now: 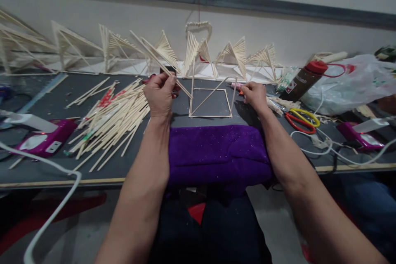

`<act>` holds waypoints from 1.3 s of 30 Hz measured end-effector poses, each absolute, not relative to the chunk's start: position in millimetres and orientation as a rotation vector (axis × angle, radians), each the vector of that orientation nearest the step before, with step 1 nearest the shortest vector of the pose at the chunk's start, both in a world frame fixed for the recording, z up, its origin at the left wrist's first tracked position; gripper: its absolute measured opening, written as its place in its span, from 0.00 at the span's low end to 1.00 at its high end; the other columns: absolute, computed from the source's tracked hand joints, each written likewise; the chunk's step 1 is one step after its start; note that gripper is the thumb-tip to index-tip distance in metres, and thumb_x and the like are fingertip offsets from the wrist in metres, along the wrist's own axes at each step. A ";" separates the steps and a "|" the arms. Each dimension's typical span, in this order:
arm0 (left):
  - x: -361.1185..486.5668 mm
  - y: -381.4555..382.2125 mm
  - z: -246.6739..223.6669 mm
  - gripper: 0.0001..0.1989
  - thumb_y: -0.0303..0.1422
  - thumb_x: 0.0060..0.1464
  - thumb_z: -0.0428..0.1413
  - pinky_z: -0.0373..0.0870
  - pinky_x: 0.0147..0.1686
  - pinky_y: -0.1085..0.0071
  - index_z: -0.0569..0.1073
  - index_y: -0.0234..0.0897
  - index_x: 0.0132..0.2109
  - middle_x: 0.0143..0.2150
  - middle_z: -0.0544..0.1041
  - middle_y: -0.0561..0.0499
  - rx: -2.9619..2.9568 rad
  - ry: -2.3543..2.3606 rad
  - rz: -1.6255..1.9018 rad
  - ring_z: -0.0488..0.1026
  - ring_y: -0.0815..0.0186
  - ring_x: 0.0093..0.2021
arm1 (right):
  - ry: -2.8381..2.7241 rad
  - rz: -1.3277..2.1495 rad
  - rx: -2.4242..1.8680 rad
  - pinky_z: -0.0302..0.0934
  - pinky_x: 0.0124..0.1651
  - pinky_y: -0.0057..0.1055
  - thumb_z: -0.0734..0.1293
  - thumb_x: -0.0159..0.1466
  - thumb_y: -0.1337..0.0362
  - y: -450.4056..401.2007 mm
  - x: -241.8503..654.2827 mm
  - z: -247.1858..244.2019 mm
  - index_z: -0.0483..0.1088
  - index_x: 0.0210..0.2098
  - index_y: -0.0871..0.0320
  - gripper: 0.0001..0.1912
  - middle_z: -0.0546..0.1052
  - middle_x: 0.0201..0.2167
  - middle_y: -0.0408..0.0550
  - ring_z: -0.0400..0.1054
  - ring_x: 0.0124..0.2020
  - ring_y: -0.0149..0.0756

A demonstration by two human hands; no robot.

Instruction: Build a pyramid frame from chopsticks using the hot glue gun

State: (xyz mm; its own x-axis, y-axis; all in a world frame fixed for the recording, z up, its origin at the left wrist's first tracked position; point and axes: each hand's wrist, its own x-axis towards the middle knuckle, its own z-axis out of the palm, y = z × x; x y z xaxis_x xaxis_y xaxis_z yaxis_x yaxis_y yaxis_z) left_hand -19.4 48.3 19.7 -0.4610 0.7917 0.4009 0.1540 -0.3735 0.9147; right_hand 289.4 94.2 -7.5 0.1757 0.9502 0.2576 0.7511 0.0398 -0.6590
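Pale wood is everywhere on this dark grey table (58, 101), and the person's left hand (161, 90) has thumb and fingers pinched around thin sticks (185, 89), which slant so their lower end comes down by the square stick frame (210, 116). That frame sits mid-table, just beyond the purple cloth (216, 144) draped over the near edge, with slim pieces rising from its corners. On its other side the right hand (255, 95) has its fingertips drawn together beside a small pink thing (235, 85); from where I stand I can't tell whether it grips anything. Left of the frame spreads a heap of loose sticks (114, 123). Fan-shaped stick models (192, 51) line the far edge, while scissors (301, 120) with yellow and red handles and a red-capped bottle (305, 80) lie toward the right edge.
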 end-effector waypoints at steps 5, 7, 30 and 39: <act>-0.1 66.5 62.2 0.05 0.36 0.61 0.65 0.67 0.22 0.76 0.80 0.40 0.41 0.34 0.82 0.52 1.431 1.341 1.819 0.80 0.68 0.32 | -1.347 0.624 -1.466 0.56 0.24 0.27 0.67 0.59 0.67 111.9 289.7 12.9 0.75 0.27 0.59 0.06 0.71 0.18 0.40 0.64 0.18 0.30; 11.2 75.1 79.3 0.02 0.29 0.62 0.62 0.69 0.24 0.77 0.80 0.38 0.42 0.36 0.83 0.51 1.541 1.244 1.744 0.81 0.67 0.35 | -1.319 0.678 -1.320 0.53 0.22 0.24 0.68 0.57 0.69 119.5 286.1 27.2 0.73 0.25 0.59 0.05 0.70 0.18 0.39 0.61 0.17 0.26; 48.7 128.4 65.3 0.05 0.26 0.54 0.63 0.68 0.21 0.78 0.81 0.35 0.30 0.21 0.74 0.55 2.000 1.063 1.214 0.73 0.69 0.24 | -1.638 0.702 -0.892 0.66 0.35 0.23 0.75 0.62 0.60 130.1 234.9 57.9 0.79 0.34 0.57 0.06 0.75 0.29 0.40 0.75 0.40 0.32; 34.8 95.2 113.7 0.11 0.20 0.56 0.64 0.62 0.21 0.74 0.76 0.37 0.29 0.23 0.73 0.57 1.769 0.950 1.699 0.67 0.74 0.21 | -1.343 0.667 -1.055 0.54 0.22 0.16 0.70 0.67 0.54 155.1 252.6 32.0 0.65 0.32 0.54 0.14 0.74 0.30 0.41 0.71 0.27 0.24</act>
State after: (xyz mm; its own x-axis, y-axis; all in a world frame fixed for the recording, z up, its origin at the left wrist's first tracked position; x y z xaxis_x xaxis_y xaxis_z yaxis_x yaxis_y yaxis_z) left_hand 34.8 95.2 113.7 -0.0255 0.7707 0.6366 0.1386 -0.6280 0.7658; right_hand 252.6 155.1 32.0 0.1572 0.8825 0.4433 0.1796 0.4158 -0.8915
